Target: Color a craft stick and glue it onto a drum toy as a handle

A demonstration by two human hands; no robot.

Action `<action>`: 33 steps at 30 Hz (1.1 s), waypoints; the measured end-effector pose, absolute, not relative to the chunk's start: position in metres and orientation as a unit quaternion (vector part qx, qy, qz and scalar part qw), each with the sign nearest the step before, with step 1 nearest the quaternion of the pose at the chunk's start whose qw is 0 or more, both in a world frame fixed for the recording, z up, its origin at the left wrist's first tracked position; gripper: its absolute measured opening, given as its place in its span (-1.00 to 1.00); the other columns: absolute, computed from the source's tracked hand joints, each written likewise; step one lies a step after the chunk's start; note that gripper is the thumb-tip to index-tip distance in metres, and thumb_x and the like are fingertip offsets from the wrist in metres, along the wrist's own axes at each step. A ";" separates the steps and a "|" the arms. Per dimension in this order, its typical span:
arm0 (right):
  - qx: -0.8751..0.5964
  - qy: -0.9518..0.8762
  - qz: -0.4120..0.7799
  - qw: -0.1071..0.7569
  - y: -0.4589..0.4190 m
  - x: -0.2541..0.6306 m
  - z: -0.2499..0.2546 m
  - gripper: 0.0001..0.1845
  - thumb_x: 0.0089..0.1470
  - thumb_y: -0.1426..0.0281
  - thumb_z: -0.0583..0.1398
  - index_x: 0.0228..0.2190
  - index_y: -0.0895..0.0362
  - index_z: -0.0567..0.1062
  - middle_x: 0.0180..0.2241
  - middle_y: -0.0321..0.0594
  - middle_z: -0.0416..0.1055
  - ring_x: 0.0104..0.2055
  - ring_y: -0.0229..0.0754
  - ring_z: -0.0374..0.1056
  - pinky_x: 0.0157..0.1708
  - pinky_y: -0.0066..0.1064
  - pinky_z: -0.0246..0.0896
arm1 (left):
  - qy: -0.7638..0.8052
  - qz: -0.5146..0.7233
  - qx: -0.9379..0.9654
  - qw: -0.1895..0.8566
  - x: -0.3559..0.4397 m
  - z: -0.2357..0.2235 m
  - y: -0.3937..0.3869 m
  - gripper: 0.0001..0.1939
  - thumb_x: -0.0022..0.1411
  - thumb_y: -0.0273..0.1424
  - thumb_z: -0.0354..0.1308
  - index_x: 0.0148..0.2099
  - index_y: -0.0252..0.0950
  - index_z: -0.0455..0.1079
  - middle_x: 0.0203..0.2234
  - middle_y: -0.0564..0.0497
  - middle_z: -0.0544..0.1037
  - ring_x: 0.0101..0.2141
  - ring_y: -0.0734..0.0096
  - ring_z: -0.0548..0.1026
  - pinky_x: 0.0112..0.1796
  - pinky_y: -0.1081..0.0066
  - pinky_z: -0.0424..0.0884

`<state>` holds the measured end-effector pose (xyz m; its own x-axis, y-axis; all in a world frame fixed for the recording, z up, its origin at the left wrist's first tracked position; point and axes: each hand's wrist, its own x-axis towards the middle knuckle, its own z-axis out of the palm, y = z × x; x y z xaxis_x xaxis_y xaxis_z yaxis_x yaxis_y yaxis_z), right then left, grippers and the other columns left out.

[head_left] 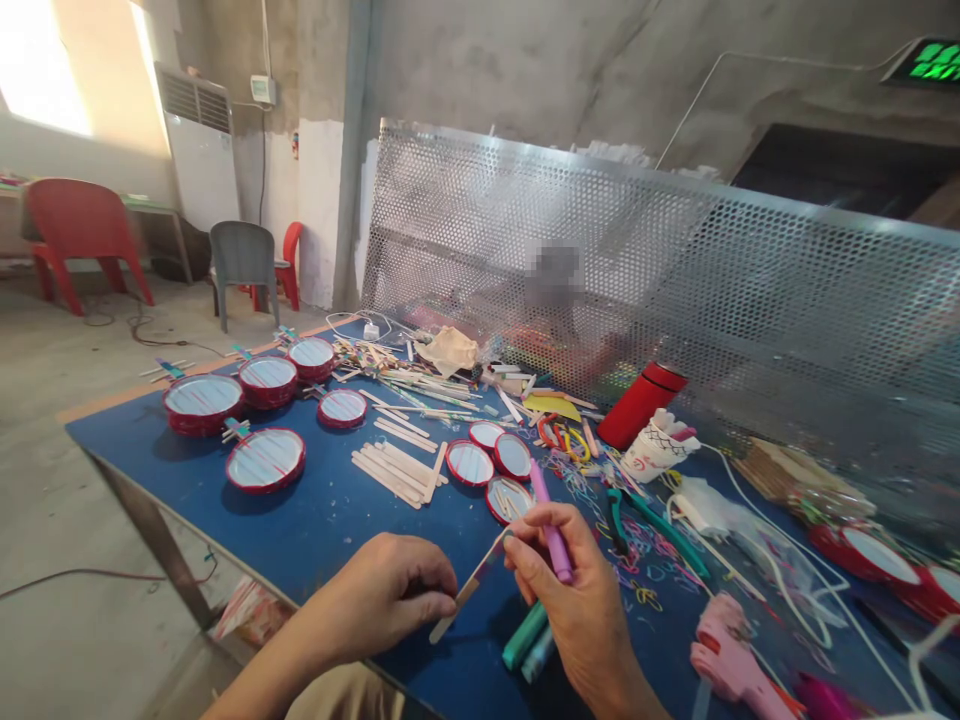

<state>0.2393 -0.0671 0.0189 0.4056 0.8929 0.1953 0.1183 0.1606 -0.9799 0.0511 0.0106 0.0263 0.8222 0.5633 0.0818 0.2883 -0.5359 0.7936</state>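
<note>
A wooden craft stick [469, 592] is held slantwise between my hands, with a darker purplish patch on its middle. The thumb and fingers of my left hand [386, 590] close on its lower part. My right hand [581, 600] pinches the upper end and also grips a purple marker [551, 525], which points up and away. Below the right hand, a green marker [523, 637] and a bluish marker [538, 657] lie on the blue table [315, 545]. Just beyond my hands sit small red-rimmed round drums [470, 463] and a row of plain craft sticks [394, 472].
Larger red-rimmed drums [266, 460] stand at the left. A red flask [641, 405], a paper cup [656, 447] with markers, teal-handled pliers [664, 530] and scattered rubber bands are to the right. A pink glue gun [727, 645] lies nearest. A perforated metal panel [480, 220] borders the back.
</note>
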 end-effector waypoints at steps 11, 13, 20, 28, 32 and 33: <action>-0.566 -0.450 0.314 0.615 -0.067 0.241 0.023 -0.73 0.03 0.21 0.29 -0.34 0.05 0.33 -0.52 -0.42 0.39 -0.62 -0.41 0.20 -0.65 -0.57 0.09 | 0.268 0.158 0.857 0.410 0.052 0.026 0.009 -0.87 0.18 -0.50 0.11 -0.37 -0.30 0.47 -0.56 0.13 0.49 -0.51 0.53 0.37 -0.47 0.60 0.21; -0.563 -0.440 0.317 0.623 -0.066 0.242 0.022 -0.72 0.02 0.20 0.29 -0.34 0.05 0.33 -0.52 -0.41 0.39 -0.64 -0.42 0.19 -0.67 -0.57 0.08 | 0.268 0.158 0.857 0.411 0.052 0.026 0.009 -0.87 0.18 -0.50 0.11 -0.37 -0.31 0.47 -0.56 0.13 0.49 -0.52 0.53 0.37 -0.48 0.60 0.20; -0.561 -0.434 0.321 0.628 -0.064 0.244 0.020 -0.69 -0.02 0.19 0.32 -0.34 0.04 0.34 -0.52 -0.40 0.39 -0.61 -0.39 0.20 -0.67 -0.57 0.08 | 0.251 0.155 0.870 0.396 0.052 0.026 0.011 -0.86 0.20 -0.49 0.10 -0.37 -0.29 0.48 -0.55 0.12 0.50 -0.51 0.52 0.38 -0.46 0.60 0.22; -0.576 -0.427 0.313 0.622 -0.064 0.245 0.019 -0.69 -0.04 0.22 0.32 -0.33 0.04 0.33 -0.50 -0.41 0.36 -0.58 -0.38 0.21 -0.65 -0.56 0.09 | 0.238 0.152 0.879 0.384 0.052 0.025 0.011 -0.85 0.22 -0.50 0.10 -0.34 -0.28 0.50 -0.47 0.08 0.56 -0.43 0.47 0.46 -0.39 0.58 0.27; -0.572 -0.428 0.332 0.616 -0.065 0.244 0.021 -0.71 -0.02 0.23 0.29 -0.30 0.05 0.33 -0.49 -0.41 0.38 -0.62 -0.40 0.18 -0.67 -0.57 0.06 | 0.235 0.154 0.882 0.378 0.052 0.026 0.010 -0.83 0.24 -0.49 0.09 -0.36 -0.29 0.49 -0.50 0.10 0.54 -0.46 0.49 0.43 -0.41 0.59 0.25; -0.568 -0.431 0.337 0.615 -0.064 0.244 0.021 -0.71 -0.01 0.24 0.29 -0.29 0.05 0.33 -0.49 -0.41 0.38 -0.62 -0.40 0.18 -0.67 -0.57 0.05 | 0.235 0.153 0.883 0.376 0.052 0.027 0.010 -0.84 0.24 -0.49 0.09 -0.36 -0.29 0.49 -0.50 0.10 0.54 -0.47 0.50 0.42 -0.42 0.59 0.25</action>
<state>0.2440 -0.0645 0.0211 0.4024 0.9034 0.1479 0.0749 0.1285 -0.9889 0.0520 0.0100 0.0267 0.8423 0.5307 0.0941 0.2999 -0.6065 0.7363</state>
